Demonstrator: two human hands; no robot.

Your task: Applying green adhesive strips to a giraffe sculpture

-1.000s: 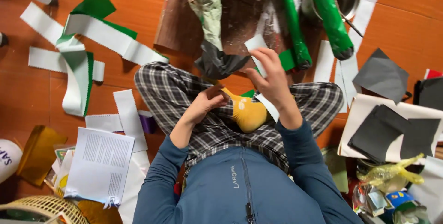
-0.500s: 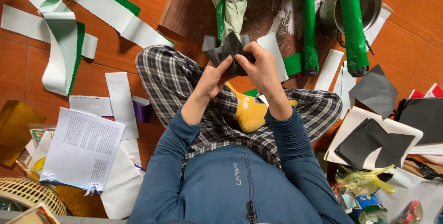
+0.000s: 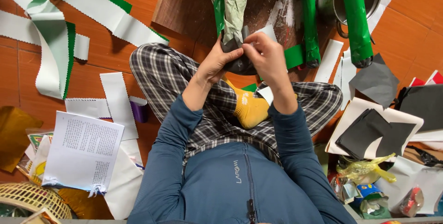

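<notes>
While both hands — left hand (image 3: 220,59), right hand (image 3: 264,54) — pinch the black paper (image 3: 240,63), green tubes (image 3: 308,21) crowd close.

We see a pale green paper-wrapped roll (image 3: 233,2) lying lengthwise on the brown board, its near end pointing toward us and capped by a dark grey sheet of paper (image 3: 237,60). The grey sheet is crumpled and folded around that end, its lower part bulging out rounded below the roll.
</notes>
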